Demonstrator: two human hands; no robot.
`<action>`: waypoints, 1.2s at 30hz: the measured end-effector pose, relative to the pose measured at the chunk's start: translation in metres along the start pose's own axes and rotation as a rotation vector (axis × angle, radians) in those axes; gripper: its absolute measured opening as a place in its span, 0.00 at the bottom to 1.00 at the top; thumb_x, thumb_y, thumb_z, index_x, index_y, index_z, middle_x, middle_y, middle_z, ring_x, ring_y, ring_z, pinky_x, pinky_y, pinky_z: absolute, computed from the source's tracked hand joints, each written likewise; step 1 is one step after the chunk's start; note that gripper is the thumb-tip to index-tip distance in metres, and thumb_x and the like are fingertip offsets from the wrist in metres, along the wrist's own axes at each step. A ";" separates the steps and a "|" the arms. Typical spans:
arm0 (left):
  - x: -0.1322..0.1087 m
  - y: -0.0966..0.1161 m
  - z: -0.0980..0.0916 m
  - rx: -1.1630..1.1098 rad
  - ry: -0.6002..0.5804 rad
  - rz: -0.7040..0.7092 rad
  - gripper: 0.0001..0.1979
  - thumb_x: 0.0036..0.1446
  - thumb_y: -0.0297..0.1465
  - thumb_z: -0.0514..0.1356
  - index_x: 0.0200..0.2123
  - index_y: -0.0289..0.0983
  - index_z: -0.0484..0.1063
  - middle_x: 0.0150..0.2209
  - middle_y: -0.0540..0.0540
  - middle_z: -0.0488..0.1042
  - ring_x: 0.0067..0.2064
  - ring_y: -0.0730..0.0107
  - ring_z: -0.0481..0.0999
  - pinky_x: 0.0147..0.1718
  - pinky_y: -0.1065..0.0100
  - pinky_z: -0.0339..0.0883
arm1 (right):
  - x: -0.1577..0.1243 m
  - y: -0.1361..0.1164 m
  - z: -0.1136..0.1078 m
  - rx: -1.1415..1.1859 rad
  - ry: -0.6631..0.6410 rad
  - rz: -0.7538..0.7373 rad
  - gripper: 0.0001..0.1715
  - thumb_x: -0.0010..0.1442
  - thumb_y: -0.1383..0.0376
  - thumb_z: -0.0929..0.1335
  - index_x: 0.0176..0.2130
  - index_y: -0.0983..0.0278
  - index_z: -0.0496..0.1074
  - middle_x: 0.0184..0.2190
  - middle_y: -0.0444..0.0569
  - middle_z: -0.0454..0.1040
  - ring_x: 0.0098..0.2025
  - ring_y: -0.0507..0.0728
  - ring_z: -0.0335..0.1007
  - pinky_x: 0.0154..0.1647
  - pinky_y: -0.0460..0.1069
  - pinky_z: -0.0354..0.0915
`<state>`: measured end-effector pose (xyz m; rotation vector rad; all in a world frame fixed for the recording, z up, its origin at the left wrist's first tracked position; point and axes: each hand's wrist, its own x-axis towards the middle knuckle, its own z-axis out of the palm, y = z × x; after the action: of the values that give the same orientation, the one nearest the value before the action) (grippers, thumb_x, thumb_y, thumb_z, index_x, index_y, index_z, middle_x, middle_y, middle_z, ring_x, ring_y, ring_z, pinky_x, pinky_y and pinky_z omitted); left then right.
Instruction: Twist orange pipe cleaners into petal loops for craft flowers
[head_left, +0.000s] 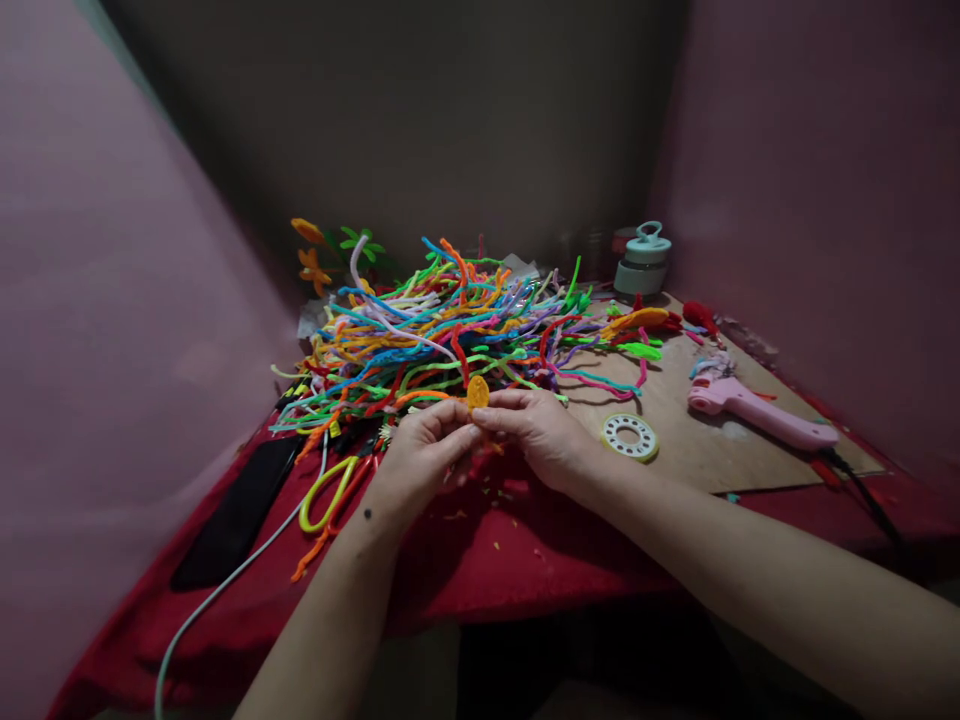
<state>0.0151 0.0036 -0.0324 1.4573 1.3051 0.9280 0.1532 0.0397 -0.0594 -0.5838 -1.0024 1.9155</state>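
Observation:
Both hands meet in front of a large heap of colourful pipe cleaners. Between their fingertips stands a small orange-yellow oval piece, fuzzy like bent pipe cleaner. My left hand pinches it from the left with thumb and forefinger. From the right, my right hand grips its lower edge the same way. Beneath the hands a bit of orange shows, partly hidden by the fingers. Small orange scraps lie on the red cloth below.
Left of the hands are yellow-handled scissors, a black phone and a white cable. On the right, a brown board carries a tape roll and a pink glue gun. A lidded bottle stands behind.

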 end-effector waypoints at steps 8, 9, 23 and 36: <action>0.000 0.001 -0.017 -0.154 0.175 0.055 0.11 0.47 0.34 0.64 0.35 0.36 0.73 0.24 0.51 0.71 0.19 0.82 0.64 0.17 0.78 0.55 | -0.006 -0.006 0.004 -0.247 0.009 -0.042 0.07 0.45 0.66 0.70 0.21 0.68 0.72 0.16 0.40 0.64 0.19 0.46 0.53 0.23 0.45 0.49; 0.000 0.001 -0.017 -0.204 0.149 0.054 0.12 0.47 0.33 0.64 0.36 0.37 0.73 0.24 0.52 0.71 0.19 0.83 0.63 0.17 0.78 0.54 | -0.007 -0.006 0.005 -0.264 -0.033 -0.023 0.07 0.45 0.65 0.70 0.22 0.68 0.72 0.16 0.40 0.64 0.19 0.46 0.53 0.23 0.45 0.49; 0.000 0.002 -0.011 -0.138 0.121 0.043 0.09 0.47 0.33 0.63 0.28 0.33 0.73 0.18 0.54 0.64 0.18 0.83 0.58 0.16 0.78 0.48 | -0.010 -0.005 0.008 -0.412 -0.094 0.021 0.09 0.47 0.65 0.68 0.20 0.68 0.67 0.14 0.40 0.62 0.17 0.46 0.54 0.21 0.45 0.52; -0.002 0.000 -0.012 0.079 0.129 0.120 0.08 0.50 0.33 0.60 0.27 0.33 0.71 0.21 0.52 0.65 0.21 0.81 0.58 0.19 0.76 0.52 | -0.006 -0.003 0.002 -0.291 -0.166 0.095 0.09 0.44 0.68 0.68 0.17 0.69 0.68 0.13 0.43 0.65 0.16 0.47 0.56 0.19 0.46 0.52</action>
<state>0.0033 0.0039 -0.0293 1.5730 1.3731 1.0749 0.1563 0.0351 -0.0556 -0.6538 -1.3981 1.9387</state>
